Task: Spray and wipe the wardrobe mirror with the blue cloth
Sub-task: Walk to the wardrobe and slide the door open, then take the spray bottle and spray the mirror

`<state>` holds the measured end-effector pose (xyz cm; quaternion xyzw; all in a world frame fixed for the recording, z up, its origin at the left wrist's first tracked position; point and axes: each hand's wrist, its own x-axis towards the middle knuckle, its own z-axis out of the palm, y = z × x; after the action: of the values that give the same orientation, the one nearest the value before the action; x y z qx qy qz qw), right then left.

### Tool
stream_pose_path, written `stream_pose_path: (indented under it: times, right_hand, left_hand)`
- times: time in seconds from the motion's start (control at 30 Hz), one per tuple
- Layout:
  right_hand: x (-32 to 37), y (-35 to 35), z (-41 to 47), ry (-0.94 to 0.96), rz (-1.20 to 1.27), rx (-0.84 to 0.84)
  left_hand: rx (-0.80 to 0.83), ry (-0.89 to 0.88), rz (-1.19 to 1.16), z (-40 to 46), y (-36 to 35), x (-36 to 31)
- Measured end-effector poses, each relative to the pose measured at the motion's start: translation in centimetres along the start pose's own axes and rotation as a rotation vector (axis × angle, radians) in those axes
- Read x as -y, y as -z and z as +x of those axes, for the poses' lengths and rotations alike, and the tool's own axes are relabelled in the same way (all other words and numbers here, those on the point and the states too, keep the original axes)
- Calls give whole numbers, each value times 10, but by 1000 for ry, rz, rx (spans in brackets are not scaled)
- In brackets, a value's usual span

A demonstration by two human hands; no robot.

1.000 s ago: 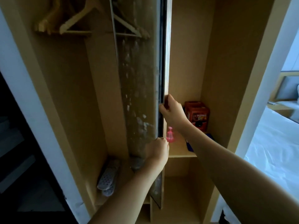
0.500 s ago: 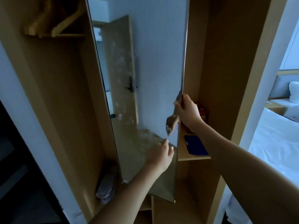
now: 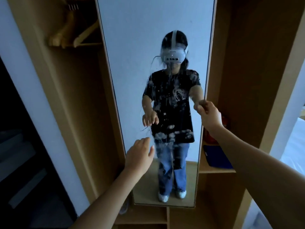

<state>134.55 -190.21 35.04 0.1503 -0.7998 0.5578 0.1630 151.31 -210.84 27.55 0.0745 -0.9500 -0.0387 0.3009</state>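
Both hands count: mirror [image 3: 153,47] edge is pinched by the right hand [image 3: 208,114], left hand [image 3: 140,156] relaxed; blue cloth [image 3: 216,157] should be grabbed once it's steadied.

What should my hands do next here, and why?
Probably let go of the mirror edge and reach the right hand down to the blue cloth on the shelf: the glass faces you, smeared white, and neither hand holds cloth or spray.
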Motion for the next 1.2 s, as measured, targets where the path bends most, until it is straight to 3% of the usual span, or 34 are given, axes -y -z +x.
stream_pose_path:
  times: [0.1,0.27,0.47,0.63,1.2]
  right_hand:
    - [1,-2,3,-10,-47,-8]
    - [12,-10,-16,180,-171,-273]
    - [17,-29,-35,509,-490,-119]
    - [15,-43,-42,473,-665,-6]
    - [-8,-76,-26,465,-731,-57]
  left_hand:
    - [-125,-87,65,10,6,17]
    - [-204,-147,158,36,28,36]
    - [-210,-94,386,53,42,47]
    - [-197,-110,396,59,30,58]
    - [-97,-147,360,90,-15,66]
